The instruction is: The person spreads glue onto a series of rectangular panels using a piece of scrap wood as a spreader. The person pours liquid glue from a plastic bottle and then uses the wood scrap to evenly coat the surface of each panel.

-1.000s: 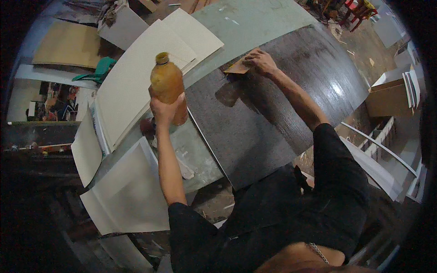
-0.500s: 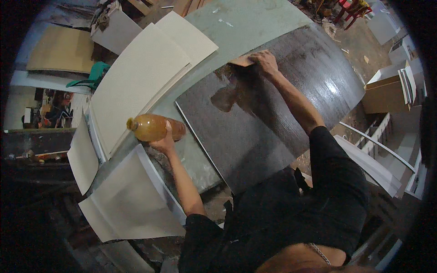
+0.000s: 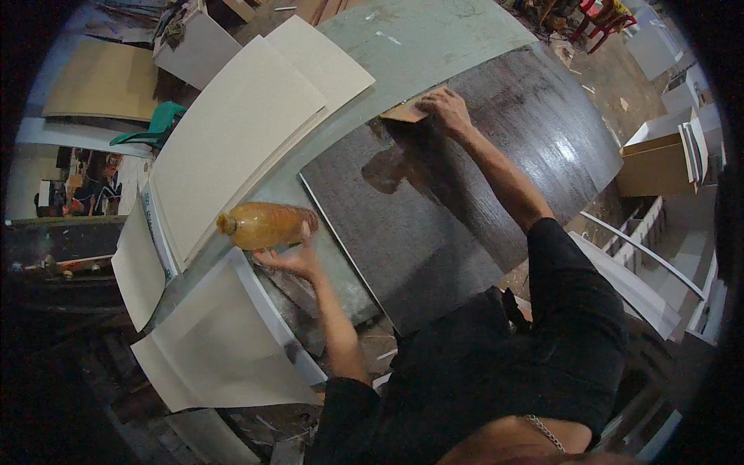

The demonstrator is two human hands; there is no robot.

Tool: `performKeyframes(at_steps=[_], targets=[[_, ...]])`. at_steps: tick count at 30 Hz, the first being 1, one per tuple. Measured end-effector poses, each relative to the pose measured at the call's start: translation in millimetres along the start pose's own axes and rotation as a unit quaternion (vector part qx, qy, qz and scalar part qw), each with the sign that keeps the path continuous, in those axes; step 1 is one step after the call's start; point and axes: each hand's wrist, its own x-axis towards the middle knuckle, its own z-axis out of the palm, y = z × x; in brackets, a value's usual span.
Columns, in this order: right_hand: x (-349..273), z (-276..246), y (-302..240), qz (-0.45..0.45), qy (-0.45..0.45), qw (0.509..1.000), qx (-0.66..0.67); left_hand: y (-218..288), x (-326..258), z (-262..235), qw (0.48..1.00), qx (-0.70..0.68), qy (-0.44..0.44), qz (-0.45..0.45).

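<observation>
A plastic bottle of amber liquid (image 3: pixel 267 225) is at the left edge of the dark panel. My left hand (image 3: pixel 293 262) is beside it with fingers spread, no longer wrapped round it; one finger may still touch its side. My right hand (image 3: pixel 446 110) is closed on a flat tan scraper-like piece (image 3: pixel 404 113), pressed on the far edge of the dark panel (image 3: pixel 457 225). A wet brown puddle (image 3: pixel 385 169) lies on the panel below that piece, and the panel's right part shines as if coated.
The panel lies on a grey-green table (image 3: pixel 422 35). Cream sheets (image 3: pixel 240 108) are stacked at its left, with another pale sheet (image 3: pixel 225 333) nearer me. A cardboard box (image 3: pixel 659 163) and a red chair (image 3: pixel 601 23) stand to the right. Behind the stack is a green chair (image 3: pixel 159 124).
My left hand has let go of the bottle and drawn a little toward me and right. My right hand has slid the tan piece slightly left along the panel's far edge.
</observation>
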Motion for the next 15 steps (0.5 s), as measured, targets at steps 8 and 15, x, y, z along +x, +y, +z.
performKeyframes(at_steps=[8,15], targets=[[-83.9,-5.2,-105.2,-0.054,-0.016,0.998,0.025,64.4,-116.1,-41.0,0.904,0.173,-0.374,-0.117],[-162.5,-53.2,-182.2,-0.139,-0.206,0.969,0.019,50.5,-117.8,-54.5,0.896,-0.005,-0.386,-0.221]])
